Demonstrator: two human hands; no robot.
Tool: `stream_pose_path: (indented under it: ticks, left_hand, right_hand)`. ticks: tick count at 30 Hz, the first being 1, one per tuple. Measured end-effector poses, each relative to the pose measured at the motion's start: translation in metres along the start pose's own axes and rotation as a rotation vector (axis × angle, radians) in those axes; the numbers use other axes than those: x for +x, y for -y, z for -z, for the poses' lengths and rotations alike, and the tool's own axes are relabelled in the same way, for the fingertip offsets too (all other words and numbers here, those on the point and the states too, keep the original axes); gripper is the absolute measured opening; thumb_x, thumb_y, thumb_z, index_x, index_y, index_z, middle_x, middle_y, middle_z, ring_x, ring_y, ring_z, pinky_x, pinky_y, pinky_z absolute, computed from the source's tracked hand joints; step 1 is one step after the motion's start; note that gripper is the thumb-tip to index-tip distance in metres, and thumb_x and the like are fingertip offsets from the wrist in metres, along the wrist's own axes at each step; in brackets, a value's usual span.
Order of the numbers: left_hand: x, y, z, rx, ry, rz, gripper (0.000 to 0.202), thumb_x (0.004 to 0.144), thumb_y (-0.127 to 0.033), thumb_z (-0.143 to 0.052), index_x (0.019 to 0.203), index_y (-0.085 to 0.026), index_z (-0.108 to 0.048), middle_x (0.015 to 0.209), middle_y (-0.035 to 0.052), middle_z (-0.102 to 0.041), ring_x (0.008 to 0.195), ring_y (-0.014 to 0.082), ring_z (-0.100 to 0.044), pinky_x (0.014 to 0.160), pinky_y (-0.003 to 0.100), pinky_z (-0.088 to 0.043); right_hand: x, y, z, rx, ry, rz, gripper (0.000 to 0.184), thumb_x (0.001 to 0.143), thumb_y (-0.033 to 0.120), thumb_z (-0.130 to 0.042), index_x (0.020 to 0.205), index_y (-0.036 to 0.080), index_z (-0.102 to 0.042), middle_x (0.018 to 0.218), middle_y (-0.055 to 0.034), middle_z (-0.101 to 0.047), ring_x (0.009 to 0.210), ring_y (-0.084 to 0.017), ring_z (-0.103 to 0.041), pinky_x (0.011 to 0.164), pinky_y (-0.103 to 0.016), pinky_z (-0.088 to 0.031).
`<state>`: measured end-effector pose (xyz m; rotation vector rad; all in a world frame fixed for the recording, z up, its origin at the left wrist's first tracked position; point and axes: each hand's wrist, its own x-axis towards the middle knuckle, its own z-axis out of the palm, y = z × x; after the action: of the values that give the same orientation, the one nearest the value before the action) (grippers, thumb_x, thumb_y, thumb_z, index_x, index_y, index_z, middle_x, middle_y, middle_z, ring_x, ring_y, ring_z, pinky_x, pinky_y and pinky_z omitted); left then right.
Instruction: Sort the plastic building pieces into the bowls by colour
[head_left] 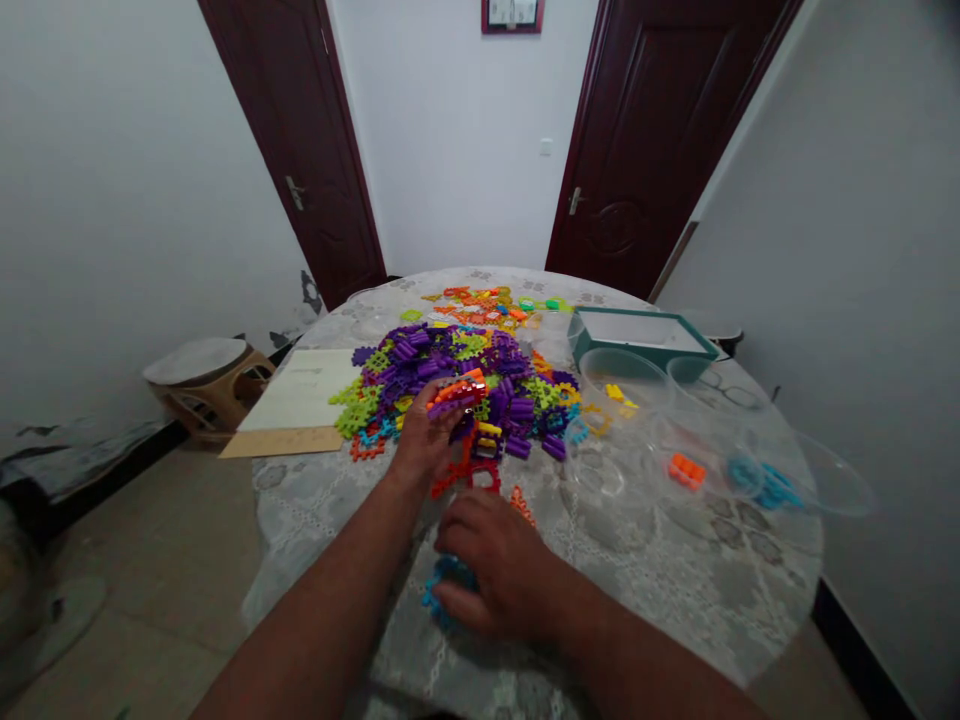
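My left hand point(424, 435) is closed around a few ribbed plastic connector pieces point(459, 392), orange, red and purple, held in front of the pile. Low at the near side of the table, my right hand point(499, 560) has its thumb and fingers around a blue gear-shaped plastic piece point(442, 592); this hand is slightly blurred. Between the hands lie a red square piece point(484, 476) and an orange gear piece point(523, 506). Just beyond the left hand rises a big heap of purple and green building pieces point(420, 355).
Clear plastic tubs point(626, 375) stand on the right, some with yellow, orange or blue pieces point(686, 471). Behind them is a green-edged box point(649, 345). A flat cardboard sheet point(289, 400) lies at left. More orange and yellow pieces point(480, 305) are scattered at the back of the round table.
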<state>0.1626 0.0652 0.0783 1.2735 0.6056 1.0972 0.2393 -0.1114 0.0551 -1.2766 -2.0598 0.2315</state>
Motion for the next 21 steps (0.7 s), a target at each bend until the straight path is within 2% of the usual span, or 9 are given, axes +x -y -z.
stream_pose_path:
  ticks: [2, 4, 7, 9, 13, 18, 21]
  left_hand:
    - [0.005, -0.003, -0.003, -0.148, -0.014, 0.082, 0.052, 0.067, -0.028, -0.093, 0.113, -0.024, -0.070, 0.104, 0.0022, -0.076, 0.095, 0.0211, -0.072, 0.077, 0.028, -0.057]
    - [0.011, -0.008, -0.006, -0.250, -0.017, 0.142, 0.054, 0.065, -0.023, -0.093, 0.114, -0.025, -0.069, 0.101, 0.0008, -0.077, 0.088, 0.0188, -0.072, 0.067, 0.024, -0.054]
    - [0.022, -0.013, -0.009, -0.349, -0.030, 0.188, 0.047, 0.062, -0.017, -0.092, 0.103, -0.022, -0.069, 0.091, -0.0008, -0.076, 0.079, 0.0158, -0.071, 0.054, 0.018, -0.048]
    - [0.028, -0.012, -0.012, -0.424, -0.063, 0.227, 0.039, 0.060, -0.013, -0.090, 0.093, -0.019, -0.068, 0.084, -0.0010, -0.075, 0.071, 0.0133, -0.069, 0.050, 0.017, -0.045]
    - [0.033, -0.004, -0.019, -0.523, -0.094, 0.356, 0.028, 0.061, -0.008, -0.083, 0.083, -0.016, -0.067, 0.081, 0.0019, -0.077, 0.058, 0.0078, -0.061, 0.046, 0.015, -0.044]
    - [0.022, 0.013, -0.022, -0.518, -0.080, 0.421, 0.026, 0.064, -0.008, -0.081, 0.083, -0.016, -0.066, 0.077, 0.0011, -0.076, 0.052, 0.0072, -0.059, 0.045, 0.016, -0.045]
    - [0.014, 0.021, -0.020, -0.494, -0.018, 0.454, 0.029, 0.064, -0.009, -0.084, 0.087, -0.016, -0.067, 0.084, 0.0035, -0.078, 0.058, 0.0104, -0.066, 0.044, 0.016, -0.045]
  right_hand:
    - [-0.003, 0.006, -0.006, -0.081, 0.153, 0.062, 0.035, 0.087, 0.048, -0.077, 0.110, 0.022, -0.070, 0.122, -0.0095, -0.069, 0.118, -0.029, -0.059, 0.106, -0.044, -0.049]
    - [-0.003, 0.002, -0.014, -0.175, 0.180, 0.077, 0.030, 0.090, 0.045, -0.077, 0.109, 0.022, -0.070, 0.125, -0.0094, -0.069, 0.122, -0.030, -0.057, 0.110, -0.045, -0.047]
    - [0.002, -0.020, -0.020, -0.346, 0.038, -0.010, 0.011, 0.095, 0.021, -0.072, 0.106, 0.022, -0.072, 0.124, -0.0109, -0.071, 0.125, -0.030, -0.056, 0.111, -0.047, -0.045]
    - [0.005, -0.039, -0.020, -0.437, -0.109, -0.135, 0.019, 0.094, 0.011, -0.069, 0.109, 0.022, -0.073, 0.130, -0.0126, -0.070, 0.128, -0.031, -0.055, 0.112, -0.050, -0.044]
    - [0.005, -0.061, -0.011, -0.456, -0.316, -0.342, 0.030, 0.090, 0.004, -0.068, 0.113, 0.023, -0.075, 0.129, -0.0131, -0.070, 0.126, -0.033, -0.056, 0.109, -0.052, -0.046]
    - [0.004, -0.055, -0.003, -0.255, -0.474, -0.296, 0.046, 0.084, -0.002, -0.057, 0.120, 0.021, -0.074, 0.124, -0.0130, -0.069, 0.119, -0.029, -0.060, 0.104, -0.048, -0.053]
    - [0.005, -0.046, 0.001, -0.159, -0.593, -0.251, 0.053, 0.088, -0.002, -0.050, 0.130, 0.024, -0.070, 0.128, -0.0115, -0.067, 0.121, -0.027, -0.062, 0.106, -0.046, -0.054]
